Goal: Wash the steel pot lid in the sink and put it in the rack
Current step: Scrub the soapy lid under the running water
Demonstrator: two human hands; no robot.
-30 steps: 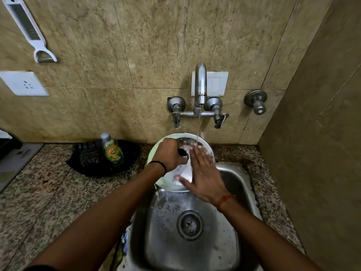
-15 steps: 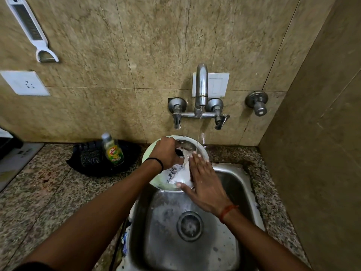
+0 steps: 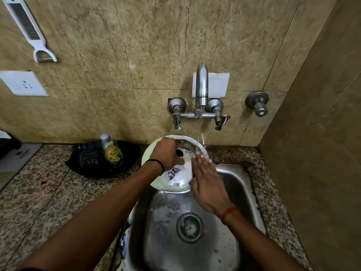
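The round steel pot lid (image 3: 166, 184) is tilted over the back edge of the steel sink (image 3: 232, 192), wet and streaked with foam. My left hand (image 3: 166, 153) is closed around the lid's black knob at its centre. My right hand (image 3: 207, 182) lies flat and open against the lid's right side, fingers pointing up toward the stream. A thin stream of water (image 3: 199, 130) runs from the tap (image 3: 201, 89) onto the lid's upper right. No rack is in view.
A green dish-soap bottle (image 3: 111, 151) stands on a black tray (image 3: 88, 161) on the granite counter (image 3: 39, 192) left of the sink. The sink drain (image 3: 189, 226) lies below the hands. A peeler (image 3: 29, 30) hangs on the tiled wall; a side wall closes the right.
The lid has shifted slightly left and tilted more. My right hand has slid down along the lid's right side while the left hand keeps its hold on the knob.
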